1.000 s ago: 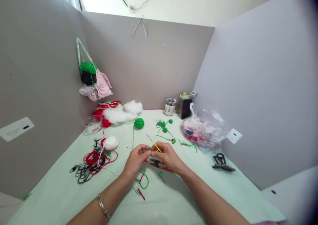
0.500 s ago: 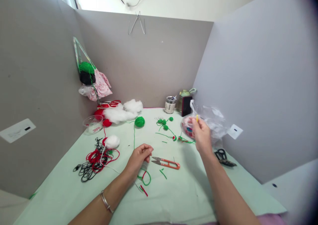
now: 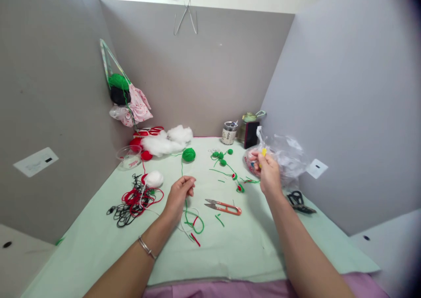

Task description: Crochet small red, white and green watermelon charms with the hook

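1. The right hand was clamped on a slim yellow-handled tool, raised at one o'clock from the orange-handled metal snips.
2. The grip partly hid its bright yellow handle.
3. The left hand curled at ten o'clock from the snips; whether it held anything could not be told.
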A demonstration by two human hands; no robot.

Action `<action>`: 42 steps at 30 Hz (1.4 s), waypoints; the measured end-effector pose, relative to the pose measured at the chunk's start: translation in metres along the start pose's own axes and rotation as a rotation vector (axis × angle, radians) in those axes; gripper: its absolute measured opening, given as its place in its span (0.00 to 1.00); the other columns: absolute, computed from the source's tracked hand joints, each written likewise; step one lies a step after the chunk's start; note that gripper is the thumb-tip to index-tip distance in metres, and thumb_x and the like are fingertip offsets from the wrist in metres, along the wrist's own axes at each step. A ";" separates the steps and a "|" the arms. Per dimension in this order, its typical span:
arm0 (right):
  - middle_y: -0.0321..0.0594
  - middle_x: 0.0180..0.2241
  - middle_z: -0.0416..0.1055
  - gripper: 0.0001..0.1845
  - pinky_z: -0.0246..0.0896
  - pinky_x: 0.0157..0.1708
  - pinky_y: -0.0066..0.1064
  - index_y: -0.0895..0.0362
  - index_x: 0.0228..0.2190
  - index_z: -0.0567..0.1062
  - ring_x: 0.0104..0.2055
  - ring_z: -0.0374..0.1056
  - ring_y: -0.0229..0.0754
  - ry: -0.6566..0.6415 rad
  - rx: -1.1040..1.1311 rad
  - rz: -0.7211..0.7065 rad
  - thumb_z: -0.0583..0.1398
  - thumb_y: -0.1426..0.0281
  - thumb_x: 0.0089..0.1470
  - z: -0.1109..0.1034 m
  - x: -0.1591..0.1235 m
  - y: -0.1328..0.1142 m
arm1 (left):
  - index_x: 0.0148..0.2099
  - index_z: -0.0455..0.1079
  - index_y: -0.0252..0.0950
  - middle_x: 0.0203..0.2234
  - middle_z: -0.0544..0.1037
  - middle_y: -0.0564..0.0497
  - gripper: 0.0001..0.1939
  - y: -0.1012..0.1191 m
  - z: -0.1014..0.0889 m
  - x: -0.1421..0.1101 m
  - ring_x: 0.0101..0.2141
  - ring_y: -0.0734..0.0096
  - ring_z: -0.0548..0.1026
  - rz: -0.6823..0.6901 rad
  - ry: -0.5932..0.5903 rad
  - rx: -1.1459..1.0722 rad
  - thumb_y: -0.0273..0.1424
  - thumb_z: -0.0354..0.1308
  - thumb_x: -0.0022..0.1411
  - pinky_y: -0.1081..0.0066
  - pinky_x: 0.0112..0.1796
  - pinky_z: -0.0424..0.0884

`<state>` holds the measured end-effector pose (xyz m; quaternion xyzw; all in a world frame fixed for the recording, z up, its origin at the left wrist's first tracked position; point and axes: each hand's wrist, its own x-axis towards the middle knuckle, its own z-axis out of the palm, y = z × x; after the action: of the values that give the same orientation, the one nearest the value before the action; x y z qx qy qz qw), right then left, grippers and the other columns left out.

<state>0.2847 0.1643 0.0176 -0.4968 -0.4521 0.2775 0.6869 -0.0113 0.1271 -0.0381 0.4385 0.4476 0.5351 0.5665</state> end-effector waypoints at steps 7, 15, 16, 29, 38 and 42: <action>0.33 0.26 0.69 0.23 0.48 0.20 0.29 0.56 0.39 0.76 0.19 0.52 0.34 -0.129 -0.301 0.002 0.56 0.49 0.60 -0.009 0.004 0.000 | 0.53 0.74 0.34 0.44 0.80 0.47 0.13 0.021 -0.026 0.010 0.37 0.66 0.79 0.104 0.133 -0.090 0.37 0.62 0.73 0.63 0.38 0.80; 0.40 0.26 0.76 0.06 0.55 0.33 0.31 0.54 0.27 0.79 0.32 0.70 0.46 -0.365 -0.832 0.038 0.70 0.69 0.48 -0.030 -0.001 -0.004 | 0.38 0.75 0.34 0.25 0.71 0.58 0.15 0.028 -0.008 -0.002 0.23 0.78 0.68 0.153 0.128 -0.090 0.40 0.71 0.57 0.76 0.28 0.67; 0.41 0.27 0.77 0.06 0.56 0.34 0.32 0.54 0.29 0.79 0.33 0.71 0.47 -0.368 -0.866 0.034 0.71 0.71 0.48 -0.031 -0.001 -0.004 | 0.37 0.75 0.34 0.25 0.71 0.58 0.17 0.031 -0.009 -0.003 0.23 0.78 0.67 0.162 0.131 -0.079 0.42 0.72 0.55 0.76 0.28 0.67; 0.35 0.29 0.79 0.09 0.60 0.30 0.27 0.56 0.33 0.84 0.28 0.68 0.38 -1.054 -0.565 -0.031 0.64 0.66 0.61 0.053 -0.101 -0.022 | 0.30 0.83 0.42 0.29 0.80 0.50 0.04 0.067 -0.047 -0.048 0.32 0.62 0.74 0.190 -0.276 0.599 0.34 0.70 0.57 0.68 0.34 0.65; 0.38 0.34 0.72 0.08 0.52 0.35 0.29 0.56 0.31 0.81 0.33 0.66 0.38 -1.215 -0.643 -0.119 0.64 0.78 0.59 0.076 -0.133 -0.008 | 0.34 0.82 0.42 0.32 0.80 0.50 0.07 0.050 -0.060 -0.051 0.35 0.59 0.75 0.169 -0.340 0.845 0.29 0.63 0.61 0.66 0.38 0.65; 0.39 0.37 0.74 0.05 0.54 0.37 0.29 0.57 0.32 0.80 0.36 0.67 0.39 -1.169 -0.594 -0.086 0.64 0.76 0.60 0.073 -0.131 -0.004 | 0.34 0.82 0.42 0.32 0.80 0.49 0.06 0.048 -0.062 -0.057 0.35 0.59 0.75 0.177 -0.351 0.868 0.30 0.63 0.61 0.66 0.38 0.65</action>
<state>0.1615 0.0863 -0.0168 -0.4141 -0.8276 0.3373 0.1725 -0.0840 0.0731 -0.0025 0.7550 0.4882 0.2627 0.3501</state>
